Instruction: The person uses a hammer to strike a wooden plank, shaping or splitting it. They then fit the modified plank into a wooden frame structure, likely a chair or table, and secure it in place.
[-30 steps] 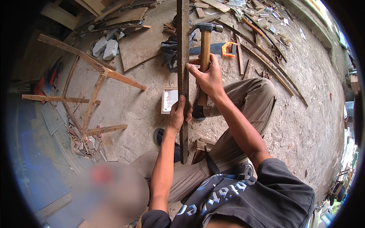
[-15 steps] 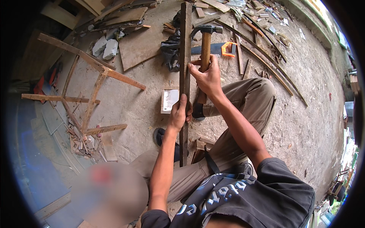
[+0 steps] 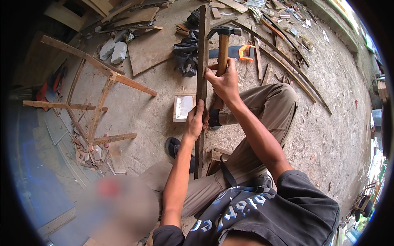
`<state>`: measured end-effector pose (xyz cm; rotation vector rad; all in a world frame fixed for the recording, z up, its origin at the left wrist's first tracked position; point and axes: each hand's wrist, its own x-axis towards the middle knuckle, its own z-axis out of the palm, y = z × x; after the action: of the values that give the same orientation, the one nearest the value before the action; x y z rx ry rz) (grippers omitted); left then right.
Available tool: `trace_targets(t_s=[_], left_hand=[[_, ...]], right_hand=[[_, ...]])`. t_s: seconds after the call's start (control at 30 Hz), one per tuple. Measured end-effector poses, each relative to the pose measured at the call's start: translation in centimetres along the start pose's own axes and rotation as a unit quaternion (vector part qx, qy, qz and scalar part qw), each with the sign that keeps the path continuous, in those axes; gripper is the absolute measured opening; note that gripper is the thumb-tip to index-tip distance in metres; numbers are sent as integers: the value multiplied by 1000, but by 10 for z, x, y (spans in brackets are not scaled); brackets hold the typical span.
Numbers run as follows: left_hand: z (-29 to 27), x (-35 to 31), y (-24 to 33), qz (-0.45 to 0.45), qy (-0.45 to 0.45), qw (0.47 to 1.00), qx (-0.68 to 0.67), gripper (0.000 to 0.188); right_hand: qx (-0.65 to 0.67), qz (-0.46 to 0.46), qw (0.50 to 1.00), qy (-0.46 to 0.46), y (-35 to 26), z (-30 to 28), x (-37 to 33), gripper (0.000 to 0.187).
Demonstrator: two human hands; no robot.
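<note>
Since the first frame, the wooden strip (image 3: 202,49) has shifted a little to the right and towards the body, so its far end now shows whole; the hammer (image 3: 223,49) has edged slightly the same way. Dark and narrow, the strip stands nearly lengthwise before the person, above the concrete floor (image 3: 336,110), its near end overlapping the trouser leg. The left hand (image 3: 194,122) grasps it below the middle, fingers curled round it and thumb laid along its face. The right hand (image 3: 226,84) has its fingers clasped about the hammer's wooden handle, head uppermost, just beside the strip; its thumb tip seems to touch the strip's edge, though the overlap makes this uncertain.

Beyond the hammer lies a saw (image 3: 230,52) with an orange-edged grip, near a black plastic bag (image 3: 186,59). A shallow box (image 3: 184,120) with a white inside sits left of the strip. Farther left stand a wooden frame (image 3: 101,104) and two pale blocks (image 3: 119,53); long thin slats (image 3: 287,74) lie to the right.
</note>
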<state>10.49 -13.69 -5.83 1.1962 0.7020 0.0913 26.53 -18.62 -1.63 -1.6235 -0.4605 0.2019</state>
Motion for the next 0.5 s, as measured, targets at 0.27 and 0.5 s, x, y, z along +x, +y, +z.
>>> trace_targets(t_s=[0.27, 0.5], left_hand=[[-1, 0, 4, 3, 18, 1000, 2, 55], [-14, -5, 9, -23, -50, 993, -107, 68]], right_hand=[[2, 2, 1000, 8, 8, -4, 4, 32], [33, 16, 999, -4, 11, -1, 4, 31]])
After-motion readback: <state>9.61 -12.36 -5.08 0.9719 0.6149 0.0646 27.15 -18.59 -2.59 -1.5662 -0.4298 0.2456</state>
